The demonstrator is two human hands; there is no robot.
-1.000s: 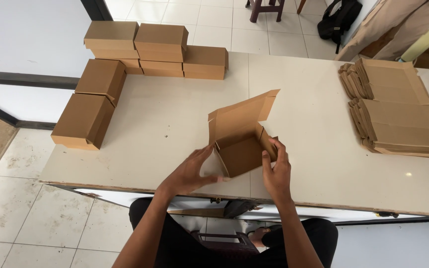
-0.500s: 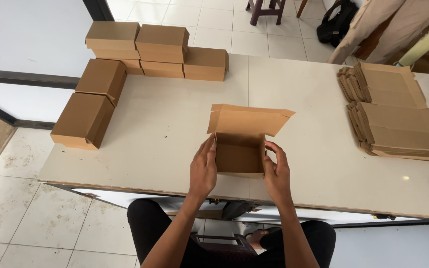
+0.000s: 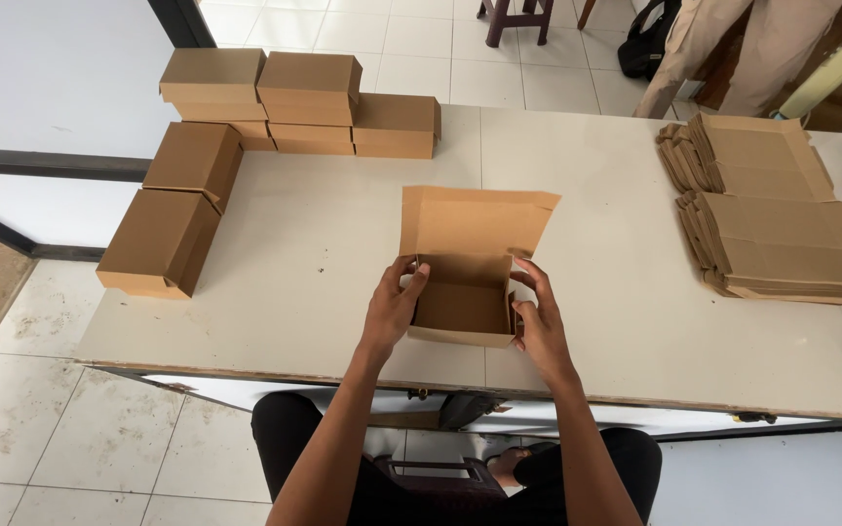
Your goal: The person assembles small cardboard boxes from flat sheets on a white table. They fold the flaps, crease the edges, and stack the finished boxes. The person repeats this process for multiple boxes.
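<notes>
Closed cardboard boxes [image 3: 246, 117] sit stacked at the table's [image 3: 324, 244] far left; flat box blanks [image 3: 782, 214] lie piled right.

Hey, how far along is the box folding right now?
Done: folded closed boxes stacked at the table's far left. In hand: an open box with its lid up, left hand and right hand on its sides. Left: two stacks of flat blanks at the right.
</notes>
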